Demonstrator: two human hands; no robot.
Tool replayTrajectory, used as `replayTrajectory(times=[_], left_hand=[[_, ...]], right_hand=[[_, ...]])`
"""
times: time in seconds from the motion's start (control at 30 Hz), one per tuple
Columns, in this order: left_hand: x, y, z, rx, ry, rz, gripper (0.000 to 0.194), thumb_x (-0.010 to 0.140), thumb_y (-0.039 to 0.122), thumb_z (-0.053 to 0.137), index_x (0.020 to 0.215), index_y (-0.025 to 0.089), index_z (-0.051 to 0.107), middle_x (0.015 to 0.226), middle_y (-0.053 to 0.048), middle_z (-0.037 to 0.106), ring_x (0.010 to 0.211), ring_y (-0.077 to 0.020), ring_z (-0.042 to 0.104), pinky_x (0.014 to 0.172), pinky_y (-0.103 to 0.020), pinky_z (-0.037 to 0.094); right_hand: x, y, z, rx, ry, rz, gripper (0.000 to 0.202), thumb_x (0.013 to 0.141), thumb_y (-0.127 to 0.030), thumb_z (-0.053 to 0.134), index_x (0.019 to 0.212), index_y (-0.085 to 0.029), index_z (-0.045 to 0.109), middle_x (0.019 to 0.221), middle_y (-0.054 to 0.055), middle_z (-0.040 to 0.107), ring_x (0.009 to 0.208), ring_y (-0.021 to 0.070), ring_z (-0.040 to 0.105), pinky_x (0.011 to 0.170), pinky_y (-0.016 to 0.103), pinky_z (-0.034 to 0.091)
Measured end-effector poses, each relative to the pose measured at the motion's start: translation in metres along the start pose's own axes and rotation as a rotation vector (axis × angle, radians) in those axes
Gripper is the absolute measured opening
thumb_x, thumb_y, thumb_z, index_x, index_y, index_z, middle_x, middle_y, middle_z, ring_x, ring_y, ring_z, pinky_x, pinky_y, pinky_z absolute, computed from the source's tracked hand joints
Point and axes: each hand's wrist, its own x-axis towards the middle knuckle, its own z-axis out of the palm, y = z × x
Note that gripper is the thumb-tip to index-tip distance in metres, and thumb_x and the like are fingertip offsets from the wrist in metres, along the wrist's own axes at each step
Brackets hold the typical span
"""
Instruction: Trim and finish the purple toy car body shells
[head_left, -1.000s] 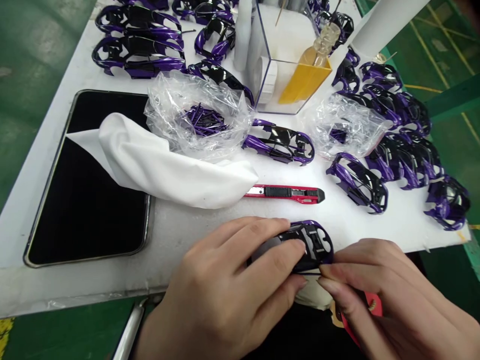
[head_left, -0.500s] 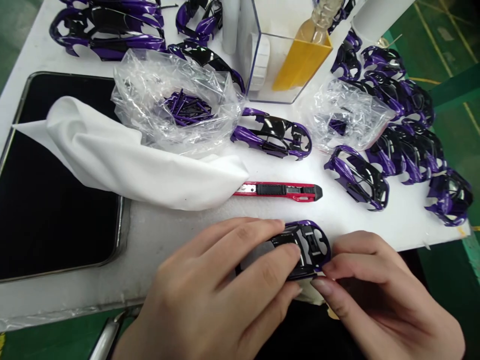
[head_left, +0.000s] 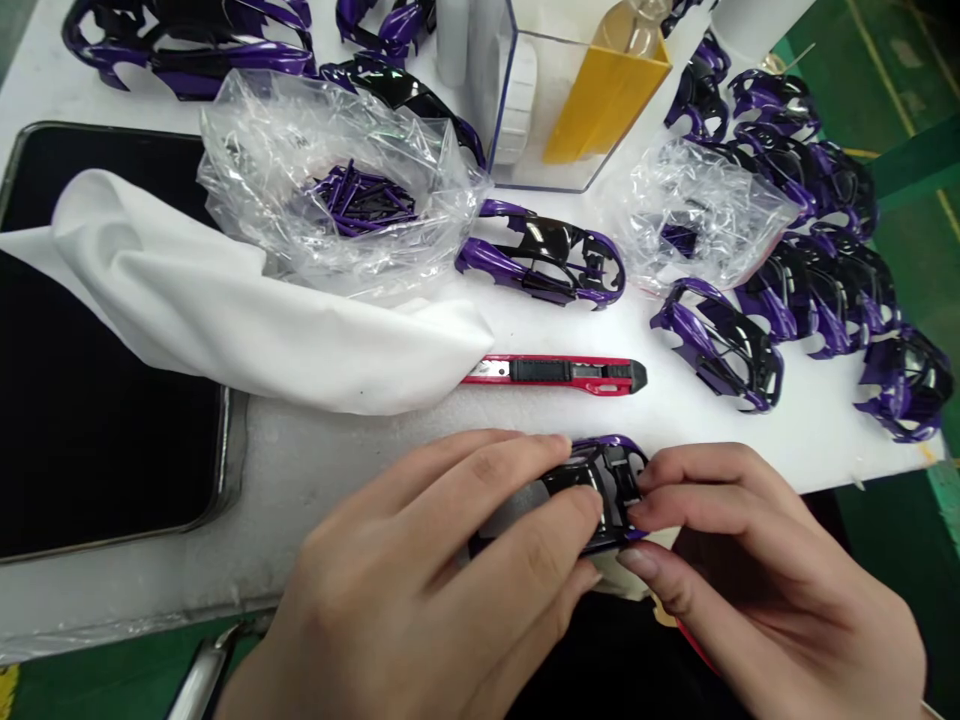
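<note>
My left hand (head_left: 450,560) is closed over a black and purple toy car body (head_left: 581,485), with fingers across its top and the thumb side beneath. The fingertips of my right hand (head_left: 742,560) pinch the rounded purple end of the same car body, index and middle fingers on its rim and thumb below. Whether a small part sits between those fingertips is hidden. Just beyond the hands lies a red and black utility knife (head_left: 555,374), its left end under a white cloth (head_left: 277,320).
A clear plastic bag (head_left: 262,130) holds thin purple and black parts (head_left: 364,200). Another bag (head_left: 667,190) lies right, near several car bodies (head_left: 720,350). A clear box (head_left: 510,110) holds a bottle of yellow liquid (head_left: 604,90). A large black-screened device (head_left: 97,450) lies left.
My right hand has shifted slightly left, its fingers now further over the end of the car body. The left hand keeps its hold. The whole view has tilted a little.
</note>
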Motion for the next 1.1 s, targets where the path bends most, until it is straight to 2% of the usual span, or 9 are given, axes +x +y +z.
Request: replayTrajectory(times=[0.37, 0.53, 0.6, 0.73, 0.8, 0.93, 1.1], left_hand=[[0.001, 0.002, -0.002, -0.006, 0.015, 0.062, 0.009, 0.09, 0.014, 0.074, 0.097, 0.013, 0.077, 0.101, -0.002, 0.08, 0.103, -0.0091, 0.072, 0.113, -0.012, 0.044], [-0.008, 0.002, -0.002, -0.016, -0.035, 0.0, 0.016, 0.096, 0.022, 0.068, 0.11, 0.017, 0.075, 0.12, -0.004, 0.078, 0.117, -0.0165, 0.07, 0.117, -0.025, 0.048], [-0.01, 0.003, -0.001, 0.006, -0.058, 0.021, 0.019, 0.097, 0.02, 0.066, 0.114, 0.017, 0.073, 0.123, -0.004, 0.077, 0.12, -0.0203, 0.07, 0.114, -0.029, 0.052], [-0.011, 0.009, 0.001, 0.132, -0.067, 0.093, 0.022, 0.096, 0.015, 0.062, 0.115, 0.013, 0.073, 0.122, -0.006, 0.078, 0.118, -0.0264, 0.072, 0.097, -0.033, 0.062], [-0.013, 0.012, 0.002, 0.211, -0.033, 0.077, 0.022, 0.098, 0.018, 0.06, 0.115, 0.015, 0.072, 0.125, -0.003, 0.077, 0.119, -0.0249, 0.071, 0.097, -0.035, 0.058], [-0.018, 0.014, 0.006, 0.255, 0.011, -0.027, 0.016, 0.101, 0.025, 0.06, 0.112, 0.027, 0.072, 0.127, 0.008, 0.076, 0.12, -0.0208, 0.067, 0.1, -0.04, 0.041], [-0.016, 0.013, 0.007, 0.142, 0.01, -0.085, 0.018, 0.093, 0.015, 0.067, 0.107, 0.025, 0.073, 0.12, 0.005, 0.079, 0.113, -0.0212, 0.068, 0.095, -0.039, 0.039]], right_hand=[[0.006, -0.002, -0.001, 0.044, -0.044, 0.062, 0.009, 0.093, -0.016, 0.069, 0.096, -0.024, 0.065, 0.095, 0.0, 0.06, 0.088, 0.0121, 0.063, 0.074, 0.016, 0.055], [0.004, 0.001, -0.002, 0.011, -0.061, -0.01, 0.012, 0.093, -0.011, 0.068, 0.096, -0.022, 0.065, 0.097, 0.001, 0.059, 0.09, 0.0118, 0.061, 0.078, 0.017, 0.053], [0.001, 0.003, -0.001, -0.009, -0.048, -0.041, 0.014, 0.093, -0.008, 0.066, 0.097, -0.021, 0.064, 0.098, 0.002, 0.059, 0.092, 0.0129, 0.061, 0.078, 0.019, 0.053], [0.0, 0.004, 0.0, 0.003, -0.028, -0.059, 0.014, 0.093, -0.009, 0.067, 0.097, -0.022, 0.065, 0.096, 0.001, 0.06, 0.09, 0.0135, 0.061, 0.078, 0.02, 0.053], [0.001, 0.003, 0.001, 0.028, -0.034, -0.044, 0.013, 0.093, -0.009, 0.068, 0.096, -0.022, 0.065, 0.095, 0.001, 0.06, 0.089, 0.0129, 0.061, 0.077, 0.02, 0.053], [0.002, 0.001, 0.001, 0.046, -0.035, -0.022, 0.014, 0.092, -0.009, 0.069, 0.093, -0.022, 0.065, 0.095, 0.0, 0.059, 0.09, 0.0126, 0.06, 0.077, 0.019, 0.052], [0.001, 0.002, 0.003, 0.046, -0.01, -0.048, 0.015, 0.091, -0.007, 0.069, 0.095, -0.021, 0.066, 0.097, 0.002, 0.06, 0.091, 0.0131, 0.061, 0.077, 0.021, 0.052]])
